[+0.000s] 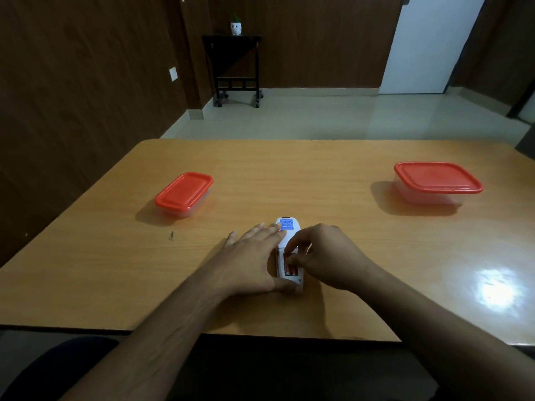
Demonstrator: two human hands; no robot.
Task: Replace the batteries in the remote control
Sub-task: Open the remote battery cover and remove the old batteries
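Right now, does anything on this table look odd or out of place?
Only the remote control: it lies face down, its battery bay uncovered with batteries showing. Both red-lidded boxes sit closed and level.

Head view, angled down, near table [318, 175]

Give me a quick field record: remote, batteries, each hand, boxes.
remote: white remote, face down on the table, battery bay open
batteries: two batteries in the bay
left hand: left hand lies flat, fingers straight, steadying the remote
right hand: right hand fingers curled at the batteries, seemingly pinching one
boxes: small box far left, large box far right, both with red lids on
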